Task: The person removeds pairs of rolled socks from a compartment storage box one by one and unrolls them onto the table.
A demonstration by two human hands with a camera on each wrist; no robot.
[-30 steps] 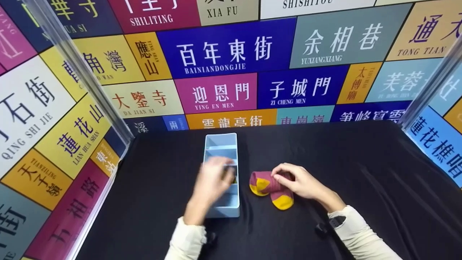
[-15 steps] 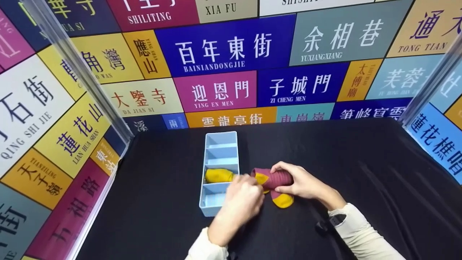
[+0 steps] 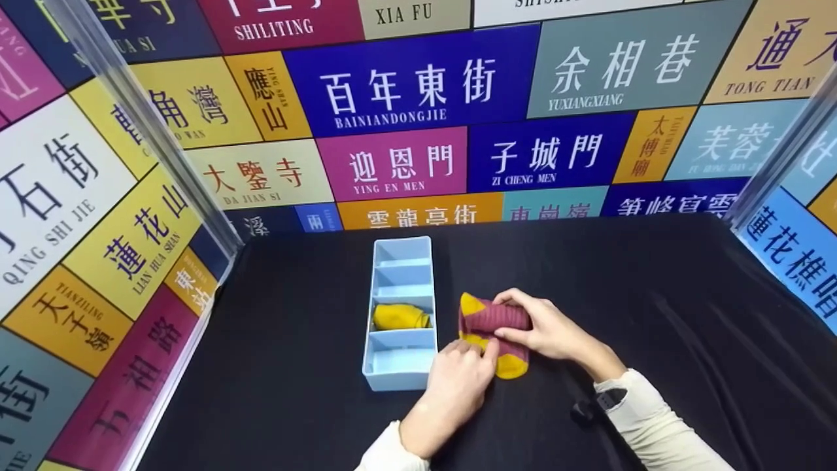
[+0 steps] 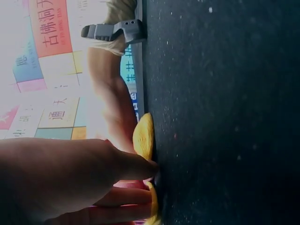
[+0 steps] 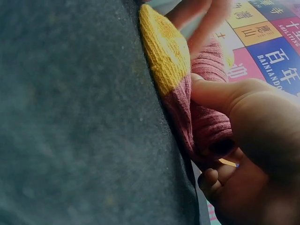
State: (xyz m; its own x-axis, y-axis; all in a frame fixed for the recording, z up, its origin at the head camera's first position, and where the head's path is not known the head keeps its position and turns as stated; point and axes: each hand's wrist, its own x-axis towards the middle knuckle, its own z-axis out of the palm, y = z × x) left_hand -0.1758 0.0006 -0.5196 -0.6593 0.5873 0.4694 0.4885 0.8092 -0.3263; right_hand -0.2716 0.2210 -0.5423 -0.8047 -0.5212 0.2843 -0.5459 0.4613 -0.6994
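Note:
A pair of maroon socks (image 3: 500,319) with yellow toes and heels lies on the black cloth, partly rolled up. My right hand (image 3: 556,327) grips the rolled, ribbed part, with the thumb on the near side and fingers over the far side. In the right wrist view, a flat yellow sock end (image 5: 166,51) sticks out from under the maroon roll (image 5: 211,117). My left hand (image 3: 461,376) pinches the socks' left, near edge. From the left wrist, its thumb and fingers show close about a yellow edge (image 4: 153,201); the fingertips are partly hidden.
Left of the socks stands a light blue divided box (image 3: 399,378). A rolled yellow sock bundle (image 3: 399,316) sits in its third compartment from the back. Black cloth (image 3: 294,366) covers the table, and sign-printed panels (image 3: 405,91) rise behind and at the sides.
My left hand has moved from over the box rightward to the socks, uncovering the yellow bundle. The right hand has spread around the maroon roll, and the left yellow end now points up.

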